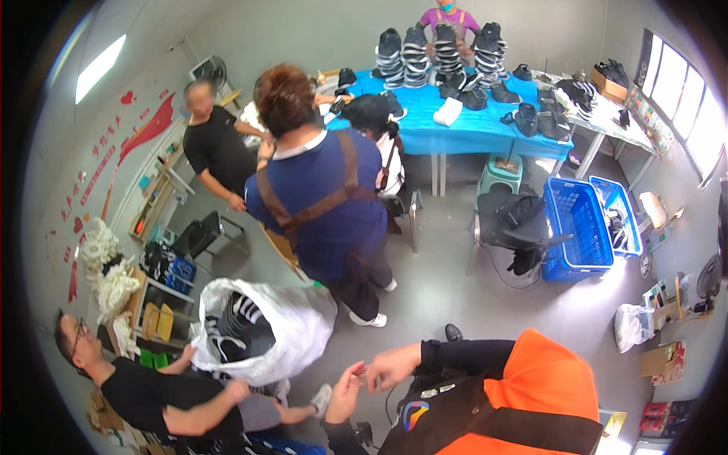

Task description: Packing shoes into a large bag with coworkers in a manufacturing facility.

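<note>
My left hand [346,392] is raised at the lower middle, its fingers stretched upward and loosely apart. Right beside it, my right hand [394,367] comes in from the right in a black sleeve, with its fingers bent down and pinched together. Whatever may be between those fingertips is too small to make out. Both hands are up in front of a black chest panel [413,402] and an orange garment [542,379]. To the left of them stands a large white sack [303,322], filled with black-and-white shoes [254,326].
A person in black [167,394] grips the sack's rim. Another in blue [318,197] stands ahead, facing a person in black [216,136]. Stacked shoes [415,57] cover a blue-topped table [447,144], with someone behind it. A chair [512,227] and blue baskets [576,227] stand right.
</note>
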`<action>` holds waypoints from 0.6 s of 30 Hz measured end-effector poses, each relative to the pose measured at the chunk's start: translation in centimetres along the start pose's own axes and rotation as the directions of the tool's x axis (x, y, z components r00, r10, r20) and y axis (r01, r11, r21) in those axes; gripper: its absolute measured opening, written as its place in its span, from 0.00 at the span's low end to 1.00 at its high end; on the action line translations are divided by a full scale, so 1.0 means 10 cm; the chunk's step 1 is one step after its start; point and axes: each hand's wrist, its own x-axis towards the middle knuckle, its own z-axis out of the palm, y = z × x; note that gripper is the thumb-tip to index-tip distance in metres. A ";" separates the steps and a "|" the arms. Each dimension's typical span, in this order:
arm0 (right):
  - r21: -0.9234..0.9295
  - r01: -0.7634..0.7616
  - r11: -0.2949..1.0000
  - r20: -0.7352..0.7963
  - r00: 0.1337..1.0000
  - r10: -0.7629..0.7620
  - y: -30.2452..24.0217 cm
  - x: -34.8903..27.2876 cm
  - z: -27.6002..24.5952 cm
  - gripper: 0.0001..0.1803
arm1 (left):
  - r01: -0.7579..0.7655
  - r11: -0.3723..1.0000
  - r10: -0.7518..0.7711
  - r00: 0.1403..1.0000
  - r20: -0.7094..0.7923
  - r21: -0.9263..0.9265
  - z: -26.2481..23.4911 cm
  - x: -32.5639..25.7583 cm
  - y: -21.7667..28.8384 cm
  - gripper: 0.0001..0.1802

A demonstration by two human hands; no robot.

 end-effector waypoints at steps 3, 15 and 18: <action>-0.096 0.277 0.956 -0.030 0.959 -0.281 0.20 -0.07 -0.19 0.16 | -0.015 1.000 0.016 0.996 0.089 -0.006 0.29 0.42 0.43 0.40; 0.037 0.048 0.998 -0.209 0.977 -0.039 1.01 -1.76 -2.29 0.16 | -0.531 0.701 0.713 0.503 -0.489 0.476 0.28 1.36 2.64 0.22; 0.031 -0.019 0.999 -0.288 0.957 0.027 1.30 -2.11 -2.81 0.15 | -0.586 0.506 0.842 0.177 -0.510 0.633 0.38 1.53 3.18 0.21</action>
